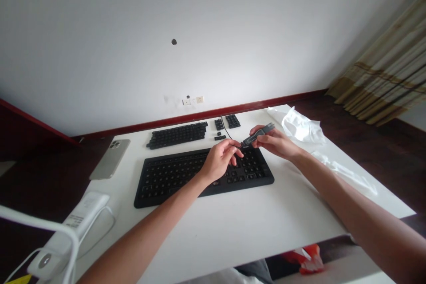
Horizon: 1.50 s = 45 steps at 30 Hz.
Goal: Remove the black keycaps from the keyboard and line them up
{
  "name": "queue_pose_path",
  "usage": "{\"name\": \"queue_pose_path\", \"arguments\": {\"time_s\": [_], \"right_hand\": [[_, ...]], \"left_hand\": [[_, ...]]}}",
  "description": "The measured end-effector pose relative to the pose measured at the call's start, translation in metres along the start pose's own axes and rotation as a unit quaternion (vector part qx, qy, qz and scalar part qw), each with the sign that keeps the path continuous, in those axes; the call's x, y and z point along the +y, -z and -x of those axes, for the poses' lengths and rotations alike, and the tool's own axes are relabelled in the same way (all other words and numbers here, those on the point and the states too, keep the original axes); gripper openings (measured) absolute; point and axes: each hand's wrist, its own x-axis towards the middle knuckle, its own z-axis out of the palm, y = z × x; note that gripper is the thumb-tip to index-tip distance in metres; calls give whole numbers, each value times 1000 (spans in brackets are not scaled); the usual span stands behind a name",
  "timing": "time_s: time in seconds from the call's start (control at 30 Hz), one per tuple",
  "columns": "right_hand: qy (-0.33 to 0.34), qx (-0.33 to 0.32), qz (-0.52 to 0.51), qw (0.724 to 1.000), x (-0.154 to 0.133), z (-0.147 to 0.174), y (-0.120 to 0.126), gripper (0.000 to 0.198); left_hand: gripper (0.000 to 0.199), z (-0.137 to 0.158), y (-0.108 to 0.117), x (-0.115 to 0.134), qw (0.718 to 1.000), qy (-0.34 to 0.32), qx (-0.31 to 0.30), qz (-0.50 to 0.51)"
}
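In my right hand [269, 141] is a slim dark grey brush-like tool [258, 135]; its lighter end points up to the right, its dark end down to the left. The thumb and index finger of my left hand [222, 156] are pinched together right by that dark end. Whatever lies between them is too small to make out. Both hands are above the right half of a black keyboard base [179, 173], its keycaps off and rows of switch posts showing. Behind it lie removed black keycaps: a large block [178, 135], a number pad group [232, 120] and smaller clusters [218, 124].
A thin black cable [226, 128] runs back from the keyboard. On the white desk [233, 222] lie a phone [111, 159] and a white power strip [71, 226] at left, and crumpled white plastic [299, 124] at right. A white curved tube [40, 224] crosses the lower left.
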Motion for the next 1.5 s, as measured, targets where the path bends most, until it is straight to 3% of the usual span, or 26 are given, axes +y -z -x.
{"name": "queue_pose_path", "arguments": {"time_s": [0.1,0.2,0.6,0.77,0.9,1.1,1.2,1.3,1.4,1.5], "right_hand": [[-1,-5,-31,1000,1,1,-5,26],[0,12,15,1000,-2,2,-8,26],[28,-4,46,999,-6,4,1,26],[8,-42,16,999,-6,6,-3,30],[2,1,-45,999,-7,4,-11,34],[37,174,-46,983,-14,-2,-2,21],[90,227,82,966,-15,-2,10,11],[129,238,178,946,-14,-2,13,6],[148,237,85,956,-13,-4,8,2],[123,212,-48,968,-15,-4,2,9]], "left_hand": [[26,-1,-1,-5,1000,0,2,18],[26,-1,-1,-6,1000,2,18,14],[26,3,-2,14,999,26,19,-32],[21,3,2,14,997,-6,36,-71],[25,3,1,16,992,-38,44,-113],[31,7,-4,15,968,-79,43,-233],[33,7,-6,12,952,-101,40,-285],[41,4,-14,11,927,-134,25,-351],[66,-4,-29,9,893,-144,-13,-425],[93,-11,-47,5,861,-129,-46,-491]]}}
